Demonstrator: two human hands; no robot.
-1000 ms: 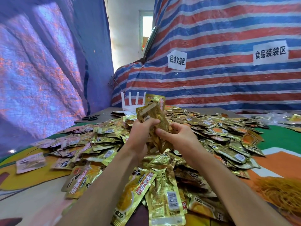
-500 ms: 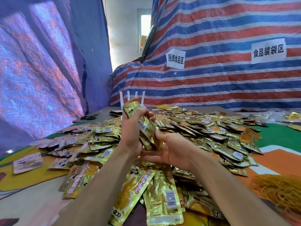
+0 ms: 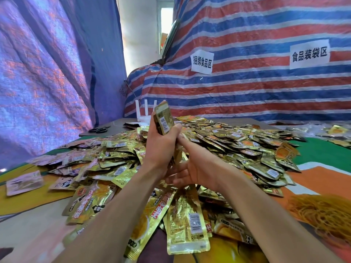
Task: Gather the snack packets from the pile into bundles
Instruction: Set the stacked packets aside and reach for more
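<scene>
A wide pile of gold snack packets [image 3: 228, 141] covers the table in front of me. My left hand [image 3: 161, 147] grips a stack of packets [image 3: 164, 120] held upright above the pile, barcodes facing me. My right hand [image 3: 197, 164] sits just below and to the right of it, palm turned up, index finger stretched up against the lower part of the stack. The bottom of the stack is hidden between my hands.
A heap of yellow rubber bands [image 3: 322, 211] lies at the right front. Black scissors [image 3: 99, 129] and a white router [image 3: 145, 114] stand at the back left. Tarpaulin walls close in on the left and behind. Loose packets [image 3: 24, 183] reach the left edge.
The stack has gone from tilted to upright in my left hand. My right hand let go of its upper part and dropped below it, palm up.
</scene>
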